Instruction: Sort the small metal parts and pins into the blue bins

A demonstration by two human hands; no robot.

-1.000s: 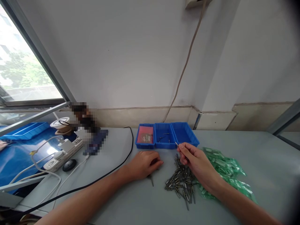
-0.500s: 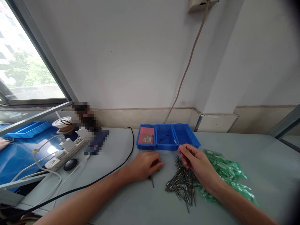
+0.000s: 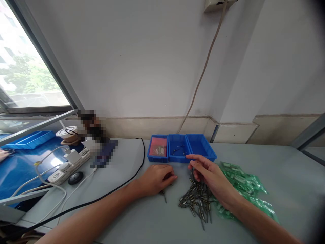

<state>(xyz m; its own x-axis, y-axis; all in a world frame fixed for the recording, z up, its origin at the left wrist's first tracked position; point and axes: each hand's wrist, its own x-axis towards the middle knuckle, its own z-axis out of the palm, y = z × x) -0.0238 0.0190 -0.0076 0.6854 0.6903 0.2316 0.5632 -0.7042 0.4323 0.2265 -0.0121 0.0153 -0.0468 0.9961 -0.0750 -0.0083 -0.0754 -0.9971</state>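
My left hand (image 3: 158, 179) rests on the table with its fingers curled. The thin shank of a metal pin (image 3: 164, 196) sticks out from under it; what lies inside the curled fingers is hidden. Over the far side of a pile of metal pins with thicker barrels (image 3: 196, 200) is my right hand (image 3: 205, 171). Its index finger is stretched out toward the front edge of the middle blue bin (image 3: 179, 159), the thumb apart from it. No pin shows between those fingertips. Several pins lie in that middle bin.
The left blue bin (image 3: 157, 158) holds a pink sheet and a small clear bag; the right blue bin (image 3: 201, 144) adjoins the middle one. Green plastic packets (image 3: 243, 183) lie at right. A black cable (image 3: 127, 183), power strip (image 3: 68, 166) and mouse (image 3: 75, 178) are at left.
My right index finger has straightened away from the thumb, and the pin that it pinched is out of sight. My left hand has stayed in place.
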